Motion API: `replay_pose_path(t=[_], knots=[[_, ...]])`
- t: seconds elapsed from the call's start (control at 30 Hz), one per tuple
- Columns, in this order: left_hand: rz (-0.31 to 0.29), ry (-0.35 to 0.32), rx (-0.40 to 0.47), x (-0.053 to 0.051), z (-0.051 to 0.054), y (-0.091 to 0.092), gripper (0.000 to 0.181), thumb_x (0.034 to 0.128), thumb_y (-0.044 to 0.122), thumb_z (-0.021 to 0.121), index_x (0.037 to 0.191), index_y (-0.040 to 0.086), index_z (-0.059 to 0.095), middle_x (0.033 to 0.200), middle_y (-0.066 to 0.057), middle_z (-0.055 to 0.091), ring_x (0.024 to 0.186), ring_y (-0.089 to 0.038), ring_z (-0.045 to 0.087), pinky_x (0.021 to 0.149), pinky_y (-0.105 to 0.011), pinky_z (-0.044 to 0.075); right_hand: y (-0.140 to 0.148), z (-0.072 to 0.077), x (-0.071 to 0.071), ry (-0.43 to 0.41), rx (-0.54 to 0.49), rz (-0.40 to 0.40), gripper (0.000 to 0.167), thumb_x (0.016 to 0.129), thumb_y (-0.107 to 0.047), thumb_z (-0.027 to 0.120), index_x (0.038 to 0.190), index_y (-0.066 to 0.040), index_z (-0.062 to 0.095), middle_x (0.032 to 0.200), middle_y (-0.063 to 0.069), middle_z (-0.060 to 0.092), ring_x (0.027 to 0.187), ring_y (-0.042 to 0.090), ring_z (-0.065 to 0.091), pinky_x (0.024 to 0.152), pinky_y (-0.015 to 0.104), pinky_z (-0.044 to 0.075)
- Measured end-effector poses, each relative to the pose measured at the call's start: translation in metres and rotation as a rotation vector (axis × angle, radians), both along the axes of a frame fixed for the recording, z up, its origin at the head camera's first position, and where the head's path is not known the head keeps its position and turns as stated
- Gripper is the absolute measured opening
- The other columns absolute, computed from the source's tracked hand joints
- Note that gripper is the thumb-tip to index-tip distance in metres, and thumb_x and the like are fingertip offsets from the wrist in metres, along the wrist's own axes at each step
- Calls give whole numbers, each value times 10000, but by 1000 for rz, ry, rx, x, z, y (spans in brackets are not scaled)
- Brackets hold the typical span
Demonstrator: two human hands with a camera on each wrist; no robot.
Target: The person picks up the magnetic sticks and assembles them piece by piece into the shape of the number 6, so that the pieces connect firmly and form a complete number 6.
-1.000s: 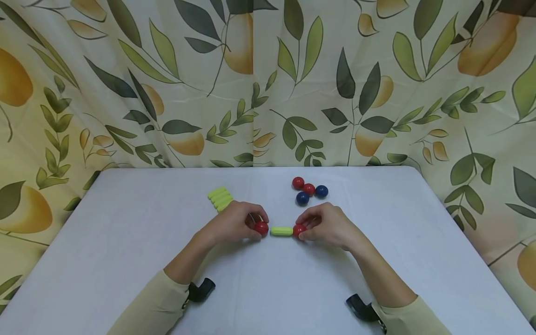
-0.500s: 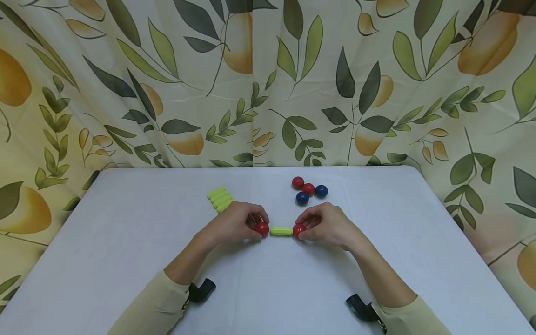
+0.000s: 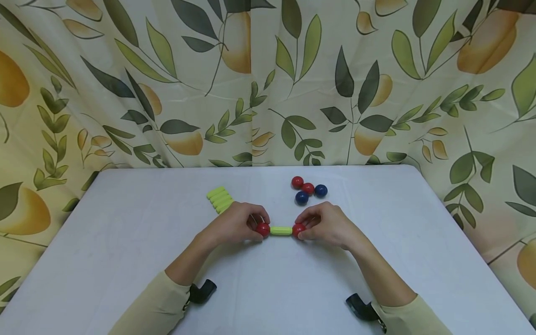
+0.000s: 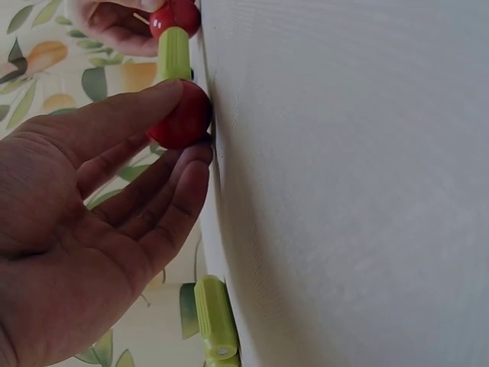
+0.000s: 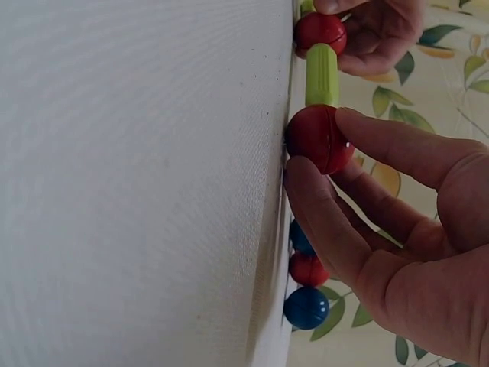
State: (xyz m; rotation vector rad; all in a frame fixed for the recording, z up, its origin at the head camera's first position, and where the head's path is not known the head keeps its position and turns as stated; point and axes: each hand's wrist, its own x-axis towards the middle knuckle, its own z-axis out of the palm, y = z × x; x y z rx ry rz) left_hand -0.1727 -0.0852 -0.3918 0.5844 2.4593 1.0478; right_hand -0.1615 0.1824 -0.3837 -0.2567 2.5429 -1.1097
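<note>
Near the middle of the table, a yellow-green ribbed rod (image 3: 281,231) lies between two red balls and touches both. My left hand (image 3: 237,222) pinches the left red ball (image 4: 183,118) between thumb and fingers, at the rod's left end. At the other end my right hand (image 3: 328,226) pinches the right red ball (image 5: 317,141) the same way. In the right wrist view a seam line runs round this ball. The fingers cover part of each ball in the head view.
Several more yellow-green rods (image 3: 219,199) lie side by side beyond the left hand. Behind the right hand sit two red balls (image 3: 298,182) and two blue balls (image 3: 302,198) in a cluster. A leaf-and-fruit patterned curtain (image 3: 268,83) hangs behind the white table (image 3: 268,288).
My left hand has moved slightly right with its red ball, closing the small gap to the rod. The right hand and its ball have stayed nearly still.
</note>
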Motion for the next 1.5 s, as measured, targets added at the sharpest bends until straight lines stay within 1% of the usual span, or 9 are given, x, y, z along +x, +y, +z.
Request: replay_pose_path(t=[0.4,0.63,0.8,0.97,1.1,1.17,1.33,1.43,1.5], knots=[[10,1,12,1,-1,0,308,839,79,870,1086,201,733,1011,21,687,921,-176,646,801,-287,584,0,1,0,2,-3,5,259,814,-160,888,1045,-92,794,913,35,747,842,191,662,723,298,575],[10,-8,9,1,-1,-2,338,836,58,866,1124,174,733,1031,17,691,928,-174,651,804,-285,588,0,-1,0,-8,6,-8,248,810,-158,890,1035,-110,799,895,25,742,837,200,658,724,302,566],[39,-1,-18,1,2,-6,363,841,9,838,1154,160,735,1025,14,696,921,-181,640,797,-288,579,0,-1,0,-7,4,-1,246,812,-153,886,1037,-106,797,894,26,739,836,202,653,722,307,563],[68,49,-34,-2,5,-14,333,852,-2,813,1148,129,734,991,-22,698,899,-181,629,777,-284,557,1,-1,0,0,3,5,238,816,-146,880,1034,-106,796,896,25,738,839,199,650,721,309,557],[109,111,-52,-5,7,-24,287,865,11,784,1124,125,736,920,-24,673,871,-180,608,751,-290,537,0,-2,0,4,3,4,236,815,-149,881,1032,-106,798,894,26,743,841,197,657,720,307,556],[129,154,-62,-6,7,-29,272,864,14,773,1113,116,738,902,-26,662,864,-180,596,752,-297,528,-1,-1,0,3,0,0,231,814,-148,882,1026,-108,799,892,24,747,843,193,663,721,308,555],[170,264,-97,-12,7,-41,234,863,20,772,1088,74,743,925,-79,672,888,-215,609,803,-337,535,-1,0,1,1,-3,-4,222,812,-146,882,1016,-113,801,882,17,751,837,184,670,720,315,553],[204,304,-143,-14,6,-46,227,866,18,769,1089,57,745,962,-104,674,919,-249,625,831,-370,557,0,0,1,8,-1,3,227,813,-149,881,1021,-109,800,881,15,748,830,184,663,715,317,553],[220,315,-172,-16,6,-49,234,865,13,768,1094,54,747,985,-113,675,934,-265,635,845,-387,569,-1,0,1,11,2,6,227,815,-150,880,1023,-109,799,881,16,747,829,186,660,716,318,552]])
